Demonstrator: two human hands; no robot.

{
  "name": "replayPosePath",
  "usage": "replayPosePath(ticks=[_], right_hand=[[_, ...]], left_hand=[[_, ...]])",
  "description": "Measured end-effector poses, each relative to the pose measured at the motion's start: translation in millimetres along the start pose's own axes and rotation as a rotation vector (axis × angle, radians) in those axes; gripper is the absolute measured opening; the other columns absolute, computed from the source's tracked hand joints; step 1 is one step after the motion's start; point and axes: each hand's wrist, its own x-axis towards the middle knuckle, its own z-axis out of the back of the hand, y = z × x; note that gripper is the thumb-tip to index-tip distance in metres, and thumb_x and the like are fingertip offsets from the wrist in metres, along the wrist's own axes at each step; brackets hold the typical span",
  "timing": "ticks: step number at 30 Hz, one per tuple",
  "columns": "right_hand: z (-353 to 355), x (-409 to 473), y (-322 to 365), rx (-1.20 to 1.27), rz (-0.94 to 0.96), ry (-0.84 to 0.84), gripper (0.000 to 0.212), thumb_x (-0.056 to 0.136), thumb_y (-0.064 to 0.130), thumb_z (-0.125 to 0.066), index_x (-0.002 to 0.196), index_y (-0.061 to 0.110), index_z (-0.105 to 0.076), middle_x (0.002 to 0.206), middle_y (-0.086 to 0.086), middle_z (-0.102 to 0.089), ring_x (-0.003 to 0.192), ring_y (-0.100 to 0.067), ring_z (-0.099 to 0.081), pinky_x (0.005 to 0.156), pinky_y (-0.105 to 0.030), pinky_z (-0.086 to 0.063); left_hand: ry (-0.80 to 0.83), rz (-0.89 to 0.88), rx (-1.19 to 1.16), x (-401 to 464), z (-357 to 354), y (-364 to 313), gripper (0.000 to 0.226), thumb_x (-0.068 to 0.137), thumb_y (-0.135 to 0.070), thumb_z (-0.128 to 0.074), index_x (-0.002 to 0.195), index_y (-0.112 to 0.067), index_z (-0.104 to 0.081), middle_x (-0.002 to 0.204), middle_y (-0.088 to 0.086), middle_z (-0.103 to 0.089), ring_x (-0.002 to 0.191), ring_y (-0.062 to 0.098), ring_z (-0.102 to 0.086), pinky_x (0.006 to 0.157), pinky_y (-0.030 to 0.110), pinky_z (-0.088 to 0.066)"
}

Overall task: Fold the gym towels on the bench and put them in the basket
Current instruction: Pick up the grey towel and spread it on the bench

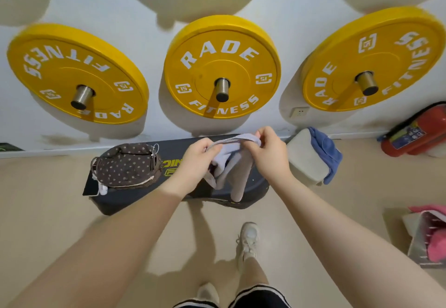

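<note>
Both hands hold one pale lilac towel (229, 160) up over the right half of the bench (255, 187). The left hand (196, 156) has its fingers curled round the towel's upper edge at the left, bunching the cloth against the palm; the right hand (266, 149) pinches the same edge at its right end, thumb and fingers closed on the hem. Between the two grips the edge stretches nearly level, and the rest of the towel hangs from it in loose folds, its lower end draped down onto the bench top and reaching toward the bench's near edge. The bench is dark with yellow-green lettering partly hidden by the left wrist. On its left half sits the basket (126, 166), lined with brown cloth patterned in small rings, well apart from the held towel. A flat dark device (90, 188) lies at the basket's near left corner. To the right of the bench, on the floor by the wall, a blue towel (325, 153) is draped over a pale block (305, 160). Three yellow weight plates (222, 68) hang on pegs on the white wall behind. A red object (417, 136) lies at far right, and a pink cloth (436, 242) sits in a container at the right edge. The person's white shoe (248, 240) stands on the beige floor below.
</note>
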Motion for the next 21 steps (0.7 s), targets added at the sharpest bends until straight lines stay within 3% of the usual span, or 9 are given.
replayPosePath(ticks=[4,6,9,12,13,16,18,21], right_hand=[[-1,75,-22,-0.151,-0.002,0.082,0.017,0.09,0.029,-0.056,0.083,0.014,-0.05,0.064,0.003,-0.052,0.061,-0.013,-0.047,0.057,-0.031,-0.038],[-4,102,-38,-0.276,0.031,0.239,0.015,0.09,0.025,-0.054,0.08,0.015,-0.052,0.065,0.003,-0.052,0.064,-0.017,-0.047,0.061,-0.03,-0.036],[-15,126,-65,-0.277,-0.068,0.512,0.018,0.09,0.022,-0.053,0.073,0.015,-0.055,0.064,0.002,-0.052,0.065,-0.017,-0.046,0.063,-0.028,-0.037],[-34,147,-90,-0.258,-0.173,0.658,0.027,0.089,0.023,-0.056,0.063,0.02,-0.051,0.063,0.005,-0.051,0.065,-0.014,-0.046,0.062,-0.025,-0.037],[-43,155,-99,-0.25,-0.205,0.709,0.028,0.089,0.023,-0.057,0.061,0.02,-0.051,0.063,0.005,-0.051,0.065,-0.013,-0.046,0.062,-0.024,-0.036],[-75,184,-135,-0.31,-0.26,0.806,0.017,0.087,0.024,-0.061,0.074,0.014,-0.063,0.076,0.001,-0.06,0.075,-0.016,-0.054,0.07,-0.025,-0.041],[-106,204,-170,-0.446,-0.231,0.81,0.018,0.086,0.025,-0.061,0.091,0.009,-0.068,0.087,-0.001,-0.061,0.085,-0.019,-0.055,0.076,-0.028,-0.041],[-166,228,-232,-0.576,-0.153,0.689,0.019,0.089,0.02,-0.054,0.084,0.007,-0.066,0.084,-0.007,-0.061,0.081,-0.024,-0.054,0.069,-0.028,-0.038]], left_hand=[[-0.008,0.045,0.101,73,9,14,0.044,0.093,-0.023,-0.054,0.056,-0.016,-0.03,0.057,-0.002,-0.026,0.053,0.012,-0.026,0.054,0.028,-0.023],[0.141,0.172,0.174,104,12,23,0.045,0.087,-0.033,-0.058,0.055,-0.015,-0.031,0.057,0.0,-0.028,0.05,0.012,-0.031,0.052,0.027,-0.029],[0.42,0.442,0.326,133,16,46,0.041,0.07,-0.055,-0.054,0.062,-0.015,-0.045,0.066,0.006,-0.044,0.063,0.02,-0.044,0.058,0.028,-0.033],[0.652,0.65,0.334,151,19,79,0.029,0.075,-0.051,-0.053,0.067,-0.024,-0.058,0.077,0.015,-0.051,0.072,0.025,-0.046,0.072,0.034,-0.033],[0.703,0.642,0.338,157,21,91,0.026,0.073,-0.048,-0.053,0.064,-0.023,-0.056,0.077,0.015,-0.046,0.072,0.024,-0.042,0.073,0.035,-0.031],[0.721,0.359,0.488,192,24,136,0.028,0.079,-0.027,-0.049,0.056,-0.014,-0.042,0.065,0.002,-0.034,0.063,0.012,-0.034,0.064,0.024,-0.025],[0.604,0.254,0.586,220,21,174,0.035,0.082,-0.016,-0.049,0.054,-0.014,-0.029,0.059,0.0,-0.026,0.053,0.01,-0.028,0.053,0.025,-0.018],[0.406,0.133,0.711,259,10,244,0.033,0.081,-0.027,-0.044,0.055,-0.016,-0.028,0.059,0.002,-0.034,0.06,0.018,-0.033,0.052,0.028,-0.021]])
